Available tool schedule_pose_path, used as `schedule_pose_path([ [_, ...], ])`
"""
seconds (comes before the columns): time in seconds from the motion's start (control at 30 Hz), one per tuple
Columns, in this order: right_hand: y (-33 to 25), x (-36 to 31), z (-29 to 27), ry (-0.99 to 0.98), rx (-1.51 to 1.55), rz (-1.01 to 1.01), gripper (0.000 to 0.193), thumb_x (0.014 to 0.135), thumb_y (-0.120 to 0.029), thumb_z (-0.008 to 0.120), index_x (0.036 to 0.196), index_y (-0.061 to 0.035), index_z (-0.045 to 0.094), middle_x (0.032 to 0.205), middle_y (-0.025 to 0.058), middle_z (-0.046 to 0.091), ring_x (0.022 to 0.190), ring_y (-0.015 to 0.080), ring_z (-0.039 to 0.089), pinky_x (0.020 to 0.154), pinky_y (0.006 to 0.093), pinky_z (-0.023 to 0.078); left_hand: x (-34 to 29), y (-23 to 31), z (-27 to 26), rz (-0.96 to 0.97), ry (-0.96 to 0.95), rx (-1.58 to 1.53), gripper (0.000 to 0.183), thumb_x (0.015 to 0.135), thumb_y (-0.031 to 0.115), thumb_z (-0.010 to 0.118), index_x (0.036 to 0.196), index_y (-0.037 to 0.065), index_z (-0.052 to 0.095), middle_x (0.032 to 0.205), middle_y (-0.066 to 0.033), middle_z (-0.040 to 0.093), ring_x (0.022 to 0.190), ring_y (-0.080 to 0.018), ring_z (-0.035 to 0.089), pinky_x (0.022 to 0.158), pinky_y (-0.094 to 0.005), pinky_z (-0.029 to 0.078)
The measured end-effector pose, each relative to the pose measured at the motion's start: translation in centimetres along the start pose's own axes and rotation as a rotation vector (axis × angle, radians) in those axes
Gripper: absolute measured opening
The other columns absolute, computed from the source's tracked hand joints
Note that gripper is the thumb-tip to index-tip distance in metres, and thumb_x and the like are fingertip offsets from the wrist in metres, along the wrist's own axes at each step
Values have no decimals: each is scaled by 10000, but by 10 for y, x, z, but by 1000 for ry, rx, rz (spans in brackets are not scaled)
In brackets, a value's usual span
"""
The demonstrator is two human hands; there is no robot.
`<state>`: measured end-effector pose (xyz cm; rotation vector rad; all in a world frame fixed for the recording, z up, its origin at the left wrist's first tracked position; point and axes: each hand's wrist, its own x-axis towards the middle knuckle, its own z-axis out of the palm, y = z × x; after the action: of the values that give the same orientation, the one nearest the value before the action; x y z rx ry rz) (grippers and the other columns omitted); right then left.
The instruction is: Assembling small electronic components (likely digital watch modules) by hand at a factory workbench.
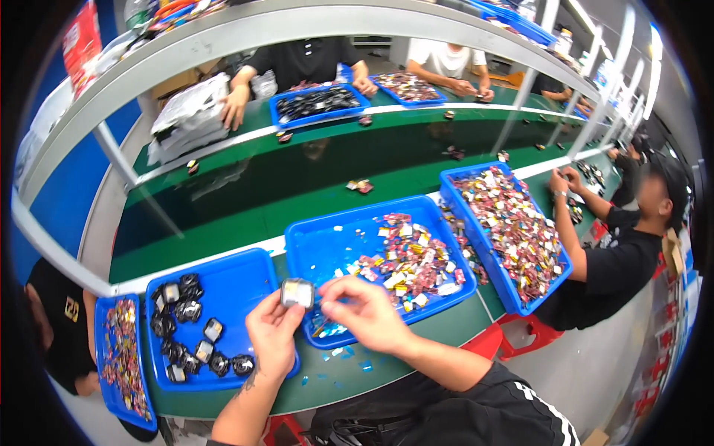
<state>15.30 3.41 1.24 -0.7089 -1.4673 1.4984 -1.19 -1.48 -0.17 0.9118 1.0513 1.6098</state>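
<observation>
My left hand pinches a small squarish module with a silver-grey face and dark rim between thumb and fingers, holding it up over the gap between two trays. Close by its right edge, my right hand has thumb and fingertips drawn together; whatever they grip is too small to make out. Left of my hands, a blue tray holds several similar black modules with coiled black cables. Behind my right hand, another blue tray contains a heap of small maroon, white and yellow parts.
A heaped blue tray stands tilted at the right, and a narrow one at far left. Blue film scraps lie on the green table. Beyond runs a conveyor belt with scattered parts, under a metal frame. Co-workers sit opposite and right.
</observation>
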Motion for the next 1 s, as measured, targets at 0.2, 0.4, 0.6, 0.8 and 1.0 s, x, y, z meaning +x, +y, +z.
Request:
schedule_pose_path([
  [0.2,-18,-4,-25,-16,-254,85,96,850,-48,687,935,-9,665,874,37,677,790,88,609,712,254,489,8,2,1,-220,-200,18,273,949,57,561,1177,-92,581,1094,-141,654,978,-213,660,855,-298,552],
  [0.4,-26,-1,-9,-10,-702,-143,129,799,-20,700,926,-18,683,810,84,673,634,152,587,587,291,466,4,-3,3,-246,-224,-21,333,952,64,567,1259,-64,547,1131,-120,644,986,-155,642,882,-283,537],
  [0.6,-28,0,-3,8,-687,-157,106,773,-10,720,873,-23,690,743,85,669,560,181,575,532,300,460,-1,-1,2,-202,-327,-5,345,961,48,547,1286,-65,520,1170,-107,625,1054,-144,610,928,-284,513],
  [0.8,-33,2,3,-3,-721,-216,98,774,10,704,865,-26,707,775,92,687,671,227,654,586,317,509,0,4,0,-182,-347,15,287,961,23,523,1223,-90,552,1130,-125,639,1035,-161,619,928,-301,510],
  [1.0,-29,4,3,-6,-729,-226,108,767,12,703,864,-35,711,790,80,696,683,227,649,623,319,488,-1,10,1,-185,-346,94,312,961,22,525,1253,-86,542,1149,-118,633,1053,-143,596,940,-292,499],
])
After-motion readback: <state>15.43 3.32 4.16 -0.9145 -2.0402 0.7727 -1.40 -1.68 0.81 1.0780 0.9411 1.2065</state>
